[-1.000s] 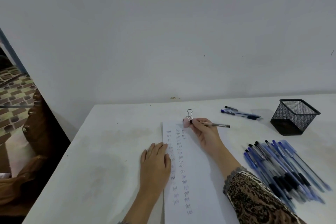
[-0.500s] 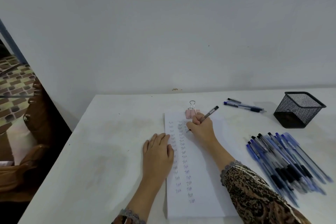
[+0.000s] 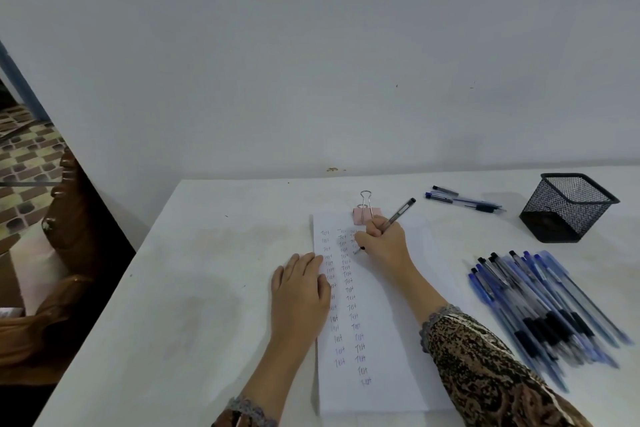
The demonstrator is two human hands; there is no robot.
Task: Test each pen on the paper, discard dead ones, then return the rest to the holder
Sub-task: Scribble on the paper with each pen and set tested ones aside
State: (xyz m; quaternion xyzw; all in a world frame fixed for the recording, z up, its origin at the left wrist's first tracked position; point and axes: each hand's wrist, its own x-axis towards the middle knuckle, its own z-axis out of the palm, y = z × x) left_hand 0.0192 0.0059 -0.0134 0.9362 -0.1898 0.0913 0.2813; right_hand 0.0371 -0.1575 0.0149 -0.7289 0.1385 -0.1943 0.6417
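Note:
A white sheet of paper [image 3: 384, 305] lies lengthwise on the table, with columns of small written words down its left half. My right hand [image 3: 384, 243] grips a dark pen [image 3: 398, 213] in writing pose, its tip down on the paper near the top of the third column. My left hand [image 3: 299, 291] rests flat on the paper's left edge. A black mesh holder [image 3: 568, 206] stands at the back right. A pile of several blue and black pens [image 3: 543, 308] lies to the right of the paper. A few more pens [image 3: 464, 199] lie apart near the wall.
A pink binder clip [image 3: 365, 211] sits at the paper's top edge. The white table [image 3: 207, 288] butts against a white wall. Its left edge drops off beside brown wooden furniture [image 3: 65, 218].
My right hand swung the pen from lying level by the clip into an upright writing grip and brought its tip down onto the paper. The view shifted slightly; my left hand stayed put.

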